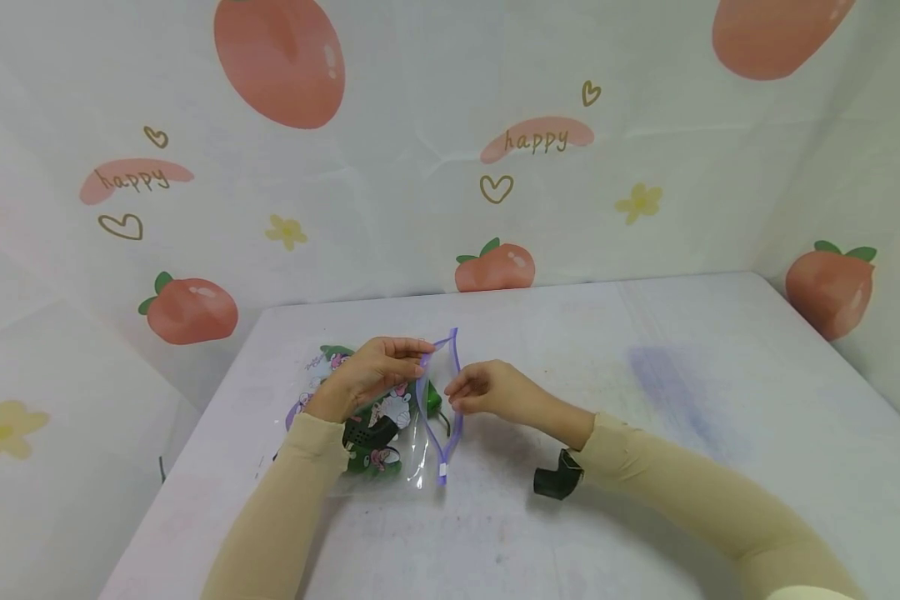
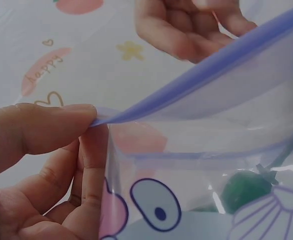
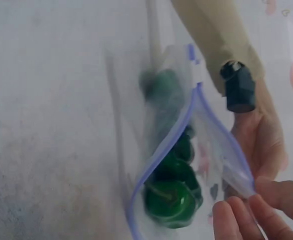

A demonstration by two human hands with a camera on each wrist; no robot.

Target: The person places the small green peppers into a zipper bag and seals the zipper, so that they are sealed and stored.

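A clear zip bag (image 1: 390, 425) lies on the tabletop (image 1: 645, 433), just in front of the person. Its purple zip strip (image 1: 450, 392) is the long part. That strip runs from near the person away toward the back wall, and the bag's mouth faces to the person's right. The rest of the bag lies flat to the left.

The left hand (image 1: 371, 375) pinches one side of the purple strip between thumb and fingers, at the far end. The right hand (image 1: 491, 390) pinches the other side of the mouth with its fingertips curled in. The mouth gapes open between the two hands.

Inside the bag are shiny green round things (image 3: 171, 195). The bag has cartoon pictures on it, with a big eye and pink and purple shapes. No words on the bag can be read.

The tabletop is white with faint purple smudges (image 1: 667, 383). Behind it and at both sides hangs a white cloth wall (image 1: 420, 208) printed with red-pink fruit with green leaves, yellow flowers and little hearts. The word "happy" (image 1: 536, 140) is printed on it more than once.

The person wears tan sleeves (image 1: 690, 500), and a small black camera (image 1: 558, 479) sits at each wrist.
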